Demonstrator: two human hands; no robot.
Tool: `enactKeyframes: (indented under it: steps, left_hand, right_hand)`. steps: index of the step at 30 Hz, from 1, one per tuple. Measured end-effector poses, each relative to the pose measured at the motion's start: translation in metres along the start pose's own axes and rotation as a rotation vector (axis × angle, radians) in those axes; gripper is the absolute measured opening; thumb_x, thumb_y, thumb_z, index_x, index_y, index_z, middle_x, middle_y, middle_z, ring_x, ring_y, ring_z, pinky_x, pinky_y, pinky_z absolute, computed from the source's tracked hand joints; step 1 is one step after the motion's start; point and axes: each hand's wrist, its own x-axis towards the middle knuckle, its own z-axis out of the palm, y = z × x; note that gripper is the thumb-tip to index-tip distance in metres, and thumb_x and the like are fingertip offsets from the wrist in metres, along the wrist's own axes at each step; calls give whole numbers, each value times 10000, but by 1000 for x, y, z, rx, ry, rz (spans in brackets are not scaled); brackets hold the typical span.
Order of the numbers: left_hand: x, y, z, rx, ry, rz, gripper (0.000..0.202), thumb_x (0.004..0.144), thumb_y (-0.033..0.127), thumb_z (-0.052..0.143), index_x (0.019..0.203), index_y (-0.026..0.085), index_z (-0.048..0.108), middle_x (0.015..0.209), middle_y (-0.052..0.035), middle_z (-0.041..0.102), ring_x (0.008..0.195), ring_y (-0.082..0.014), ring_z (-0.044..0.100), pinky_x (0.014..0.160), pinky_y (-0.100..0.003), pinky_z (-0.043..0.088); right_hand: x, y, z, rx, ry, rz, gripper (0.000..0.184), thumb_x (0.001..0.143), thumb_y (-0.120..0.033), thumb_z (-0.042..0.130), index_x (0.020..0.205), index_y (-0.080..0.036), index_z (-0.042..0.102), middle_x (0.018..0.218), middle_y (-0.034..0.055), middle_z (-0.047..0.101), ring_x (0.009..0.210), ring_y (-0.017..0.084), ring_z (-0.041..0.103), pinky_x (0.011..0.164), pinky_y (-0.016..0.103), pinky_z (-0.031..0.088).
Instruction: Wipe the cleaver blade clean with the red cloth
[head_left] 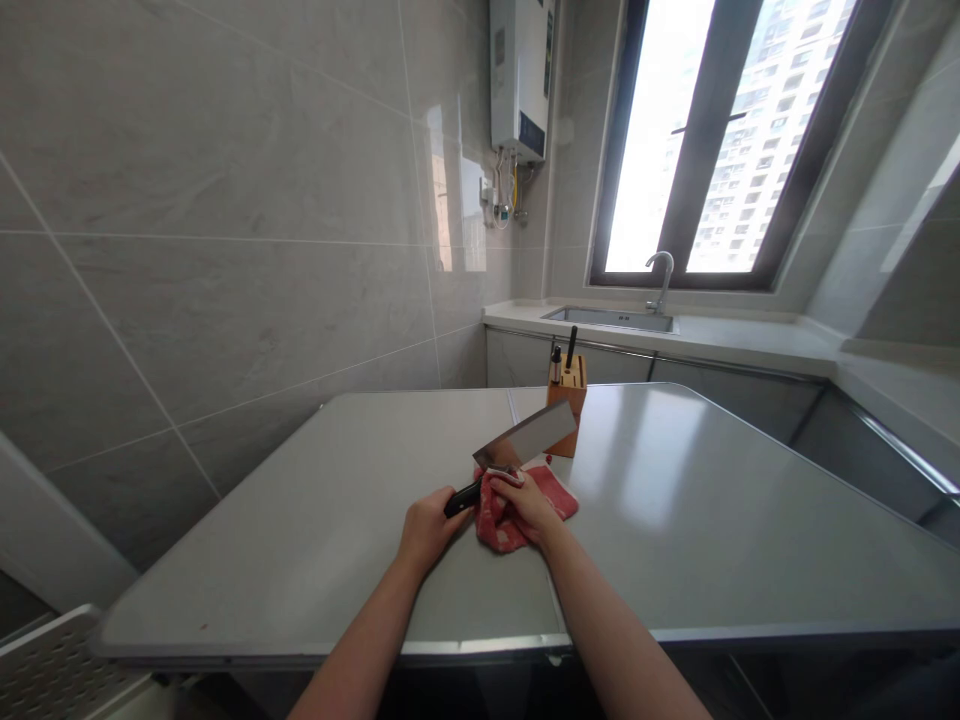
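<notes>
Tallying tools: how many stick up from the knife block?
2: a shorter dark-topped handle at the left of the knife block, a taller black one to its right. The cleaver covers part of the block's front; anything sunk in a slot could be hidden.

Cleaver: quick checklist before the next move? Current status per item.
1. Left hand gripping the black handle: ok, fingers closed around it.
2. Right hand holding the red cloth: ok, cloth bunched at the handle end of the blade.
3. Fingers shielded from the cutting edge: cannot tell, cloth and hand hide that part.
4. Blade's far end apart from the knife block: cannot tell, they overlap in this view.
5. Knife block upright on the table: ok.
</notes>
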Motion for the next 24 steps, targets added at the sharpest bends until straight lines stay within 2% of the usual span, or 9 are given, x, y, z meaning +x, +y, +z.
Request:
enactKeyframes:
  steps: [10, 17, 24]
  left_hand:
    - [1, -2, 1, 15, 40, -51, 319, 818, 494, 503, 766, 189, 582, 723, -26, 643, 641, -153, 558, 593, -227, 333]
    - [1, -5, 4, 29, 58, -20, 335, 824, 509, 491, 778, 191, 584, 725, -26, 648, 649, -159, 573, 594, -228, 333]
    - [1, -2, 2, 34, 62, -56, 335, 822, 510, 487, 766, 193, 578, 707, -22, 638, 626, -156, 558, 579, -229, 328]
  right_hand:
    - [2, 5, -2, 8, 14, 0, 333, 592, -331, 771, 838, -147, 640, 785, 36, 656, 710, 155, 584, 684, 292, 466]
    - [1, 5, -2, 13, 7, 7, 327, 593, -340, 768, 824, -149, 639, 746, 21, 647, 659, 140, 577, 648, 283, 457]
    - [0, 5, -1, 14, 42, 27, 323, 576, -334, 782, 807, -160, 639, 685, 0, 634, 614, 132, 563, 614, 267, 447]
